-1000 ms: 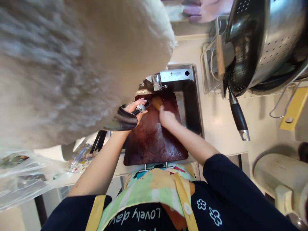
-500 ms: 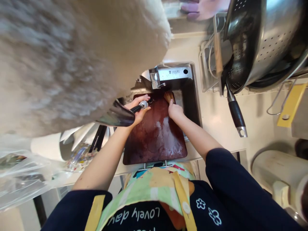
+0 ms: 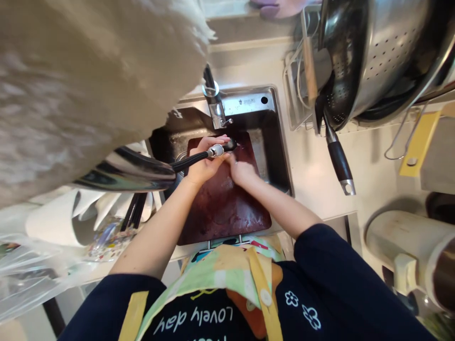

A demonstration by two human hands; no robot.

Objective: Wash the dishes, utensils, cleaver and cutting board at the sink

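My left hand (image 3: pixel 203 166) grips a pull-out faucet spray head (image 3: pixel 230 145), its chrome collar and black braided hose running back to the left. Below lies a dark red-brown cutting board (image 3: pixel 227 203), wet and streaked, propped over the sink's front edge. My right hand (image 3: pixel 243 171) is closed close beside the spray head, over the upper part of the board. The bristle brush it held a moment ago is hidden behind the hand and spray head. Water coming out is too hard to make out.
The metal sink (image 3: pixel 272 142) surrounds the board, with a chrome faucet (image 3: pixel 215 109) behind it. At right are a rack with a perforated steel colander (image 3: pixel 387 52) and a black-handled utensil (image 3: pixel 339 161). A large fluffy pale object (image 3: pixel 88 85) blocks the upper left.
My right hand has moved left along the board, bringing it beside the spray head, and the brush bristles went out of sight. The spray head has shifted slightly and shows more clearly.
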